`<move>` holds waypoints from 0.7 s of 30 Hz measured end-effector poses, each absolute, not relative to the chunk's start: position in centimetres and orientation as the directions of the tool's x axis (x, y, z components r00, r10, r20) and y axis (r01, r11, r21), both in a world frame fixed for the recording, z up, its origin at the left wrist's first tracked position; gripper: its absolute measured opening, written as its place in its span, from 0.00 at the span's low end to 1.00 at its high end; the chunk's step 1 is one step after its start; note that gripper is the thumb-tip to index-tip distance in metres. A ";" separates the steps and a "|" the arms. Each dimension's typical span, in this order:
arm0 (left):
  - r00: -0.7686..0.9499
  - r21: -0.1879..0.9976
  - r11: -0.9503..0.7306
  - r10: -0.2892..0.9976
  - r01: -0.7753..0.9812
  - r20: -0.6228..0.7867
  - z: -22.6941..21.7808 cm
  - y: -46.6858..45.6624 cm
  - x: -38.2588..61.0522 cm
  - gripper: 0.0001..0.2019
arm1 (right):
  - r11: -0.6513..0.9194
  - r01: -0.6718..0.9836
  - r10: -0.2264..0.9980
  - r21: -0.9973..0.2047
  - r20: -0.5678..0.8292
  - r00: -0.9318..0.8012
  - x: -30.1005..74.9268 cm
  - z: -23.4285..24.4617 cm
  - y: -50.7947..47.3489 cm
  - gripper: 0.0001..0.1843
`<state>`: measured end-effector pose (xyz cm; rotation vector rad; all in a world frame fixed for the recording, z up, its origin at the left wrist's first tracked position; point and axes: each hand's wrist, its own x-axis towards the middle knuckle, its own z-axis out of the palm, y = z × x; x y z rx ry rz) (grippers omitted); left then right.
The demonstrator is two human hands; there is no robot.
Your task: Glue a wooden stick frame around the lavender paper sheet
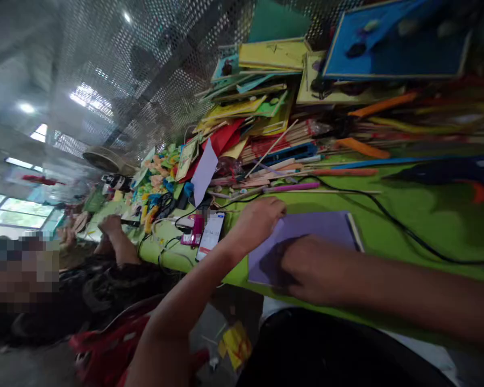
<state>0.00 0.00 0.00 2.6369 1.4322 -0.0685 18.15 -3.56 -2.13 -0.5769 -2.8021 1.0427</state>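
A purple sheet (326, 223) with a pale strip along its right edge lies flat on the green tabletop (407, 215) in front of me. My left hand (262, 217) is at its upper left corner, fingers curled and closed on the edge. Over the lower middle of the sheet is my right hand (308, 266), bent downward. Its fingertips are lost in shadow and blur, so whether it holds something is unclear. Beyond the sheet lie a magenta pen (294, 187) and a thin stick (347, 192).
A black cable (391, 217) crosses the tabletop on the right. A lit phone (211, 236) lies left of my left forearm. Orange-handled pliers (363, 145), a dark glue gun (447, 171) and stacked coloured boards (272, 54) fill the back. Another person's arm (123, 242) reaches in at left.
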 end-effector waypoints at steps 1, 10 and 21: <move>0.544 0.090 -0.537 0.832 0.839 -0.112 0.1 0.0 0.1 0.06 | 0.696 0.316 0.380 -0.645 -0.044 -0.924 18.1 -2.1 -3.5 0.13; 0.557 -0.023 -0.563 0.823 0.826 -0.116 0.1 -0.6 0.6 0.10 | 0.701 0.343 0.368 -0.625 -0.095 -0.925 18.2 -1.3 -3.4 0.13; 0.529 0.176 -0.504 0.834 0.846 -0.156 0.7 0.8 0.3 0.08 | 0.691 0.348 0.376 -0.633 -0.097 -0.922 18.1 -1.2 -3.3 0.08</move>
